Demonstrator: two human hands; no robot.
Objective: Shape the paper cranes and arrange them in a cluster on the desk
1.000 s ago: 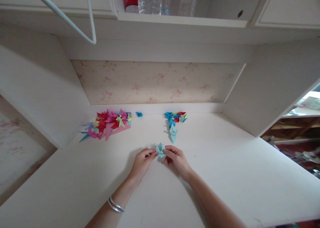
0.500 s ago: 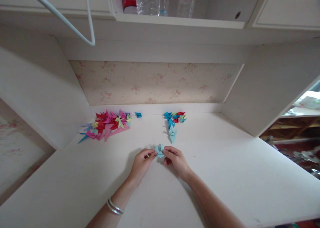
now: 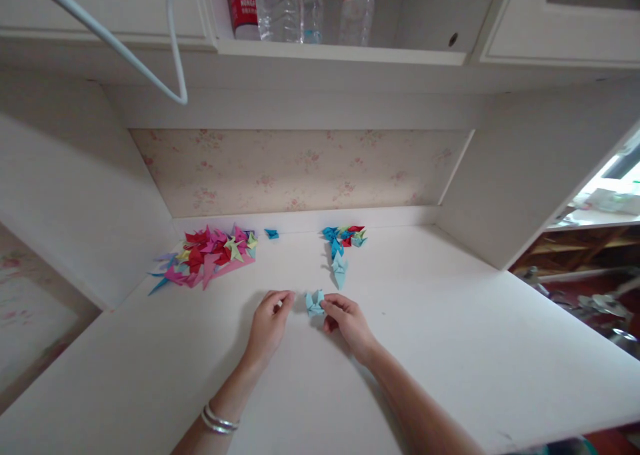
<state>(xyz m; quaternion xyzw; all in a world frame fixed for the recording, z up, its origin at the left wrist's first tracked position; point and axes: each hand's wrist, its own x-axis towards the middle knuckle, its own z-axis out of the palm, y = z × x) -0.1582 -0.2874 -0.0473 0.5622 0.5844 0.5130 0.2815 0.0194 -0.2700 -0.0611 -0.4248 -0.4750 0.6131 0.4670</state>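
Note:
A pale blue folded paper crane [image 3: 314, 303] is pinched at its right side by my right hand [image 3: 347, 320], just above the white desk. My left hand [image 3: 270, 318] is to the left of the crane, apart from it, thumb and fingertips pressed together with nothing visible between them. Beyond my right hand another pale blue paper crane [image 3: 339, 270] lies at the near end of a line of small blue, red and green folded papers [image 3: 334, 238]. Far left, a heap of pink, red, yellow and blue folded papers [image 3: 213, 254] lies against the back edge.
A single small blue folded paper [image 3: 271, 234] lies between the heap and the line. Overhead, a shelf holds plastic bottles [image 3: 357, 12] and a red-labelled container [image 3: 242, 7]. A white bent tube [image 3: 125, 54] hangs at upper left. White side panels [image 3: 530, 155] flank the desk [image 3: 450, 348].
My left hand has let go of the crane and moved left. The crane stays in my right hand. The view has tilted slightly up.

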